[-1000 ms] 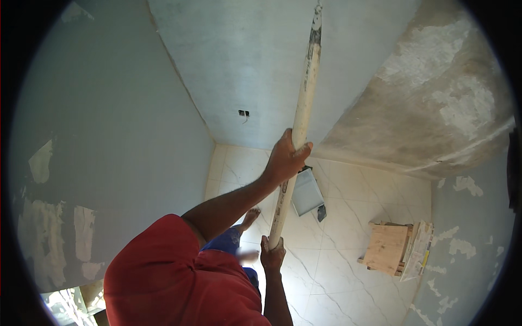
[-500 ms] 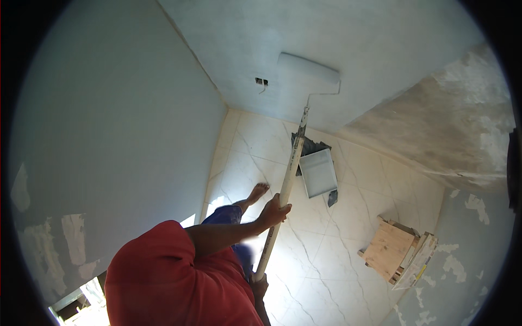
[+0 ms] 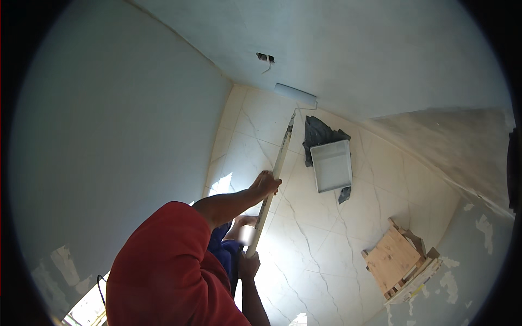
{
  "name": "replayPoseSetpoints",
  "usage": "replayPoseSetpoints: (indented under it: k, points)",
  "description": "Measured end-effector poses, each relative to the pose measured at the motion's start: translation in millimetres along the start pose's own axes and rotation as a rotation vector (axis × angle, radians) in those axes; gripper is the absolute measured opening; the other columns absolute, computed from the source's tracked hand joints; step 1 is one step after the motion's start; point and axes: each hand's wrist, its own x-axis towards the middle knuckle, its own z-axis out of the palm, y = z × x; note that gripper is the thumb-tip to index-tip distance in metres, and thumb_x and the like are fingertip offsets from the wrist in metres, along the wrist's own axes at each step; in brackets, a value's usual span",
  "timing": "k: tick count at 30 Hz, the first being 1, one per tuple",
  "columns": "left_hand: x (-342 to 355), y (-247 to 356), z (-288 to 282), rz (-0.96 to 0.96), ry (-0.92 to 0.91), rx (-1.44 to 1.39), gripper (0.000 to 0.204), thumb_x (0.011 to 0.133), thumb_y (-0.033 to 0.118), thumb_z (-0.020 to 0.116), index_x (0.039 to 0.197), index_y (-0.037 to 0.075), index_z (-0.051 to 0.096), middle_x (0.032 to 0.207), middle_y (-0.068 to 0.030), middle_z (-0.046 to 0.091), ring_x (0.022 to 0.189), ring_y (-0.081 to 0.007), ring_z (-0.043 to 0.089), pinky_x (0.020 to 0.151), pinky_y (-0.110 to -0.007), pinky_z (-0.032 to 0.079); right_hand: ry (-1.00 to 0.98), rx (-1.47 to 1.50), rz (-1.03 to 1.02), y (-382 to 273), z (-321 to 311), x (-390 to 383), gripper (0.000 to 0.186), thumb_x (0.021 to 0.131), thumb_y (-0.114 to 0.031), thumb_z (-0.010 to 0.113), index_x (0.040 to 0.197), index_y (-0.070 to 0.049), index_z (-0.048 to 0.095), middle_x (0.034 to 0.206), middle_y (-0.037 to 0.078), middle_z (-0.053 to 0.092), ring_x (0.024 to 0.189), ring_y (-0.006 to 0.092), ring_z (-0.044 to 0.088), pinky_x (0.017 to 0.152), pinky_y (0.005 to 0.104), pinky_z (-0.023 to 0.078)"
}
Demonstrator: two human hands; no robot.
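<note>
A long pale pole (image 3: 280, 157) slants upward from my body, tipped by a paint roller (image 3: 295, 94) on a wire frame. The roller sits low at the foot of the far wall, near where it meets the floor. Farther up the pole, my left hand (image 3: 266, 183) is wrapped around it. My right hand (image 3: 249, 265) grips its lower end, close to my body. To the right of the roller, a shallow white paint tray (image 3: 351, 163) lies on a crumpled dark sheet (image 3: 322, 132).
A wooden step or small crate (image 3: 392, 259) stands at the right by the patched wall (image 3: 451, 271). Loose wires hang from an opening (image 3: 265, 57) in the far wall. Marble-patterned tiles (image 3: 321, 239) cover the floor. A grey-blue wall (image 3: 125, 136) rises at my left.
The roller has come down the far wall to its foot, and both hands have moved with the pole. The view has shifted; the tray appears farther right.
</note>
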Motion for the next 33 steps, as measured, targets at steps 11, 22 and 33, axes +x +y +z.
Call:
replayPoseSetpoints:
  k: [11,22,33]
  points:
    - [130.6,-21.8,11.4,-0.286,0.07,0.007,0.021,0.087,0.016,0.063,0.091,-0.002,0.052,0.062,-0.0086,0.055,0.048,-0.018,0.055,0.042,-0.034,0.045,0.056,0.044,-0.053,-27.7,29.9,101.0,0.027,0.074,-0.019,0.07,0.083,0.004,0.057,0.073,0.019,0.063,0.068,0.0322,0.065,0.064,0.0418,0.052]
    - [37.0,-18.3,5.7,-0.135,0.11,0.134,0.031,0.087,0.021,0.066,0.101,-0.004,0.058,0.069,-0.0096,0.063,0.057,-0.0206,0.063,0.05,-0.034,0.055,-0.038,0.072,-0.062,19.5,13.6,30.0,0.027,0.074,-0.02,0.07,0.086,0.002,0.06,0.071,0.014,0.064,0.065,0.0251,0.066,0.061,0.0388,0.052]
    - [-171.2,64.3,24.4,0.053,0.071,0.023,0.043,0.088,0.023,0.07,0.107,-0.003,0.042,0.063,-0.0053,0.054,0.047,-0.0149,0.056,0.039,-0.029,0.045,-0.059,0.11,0.016,59.5,-42.4,-120.6,0.036,0.078,-0.026,0.071,0.099,0.001,0.062,0.088,0.021,0.069,0.085,0.0352,0.07,0.075,0.0446,0.054]
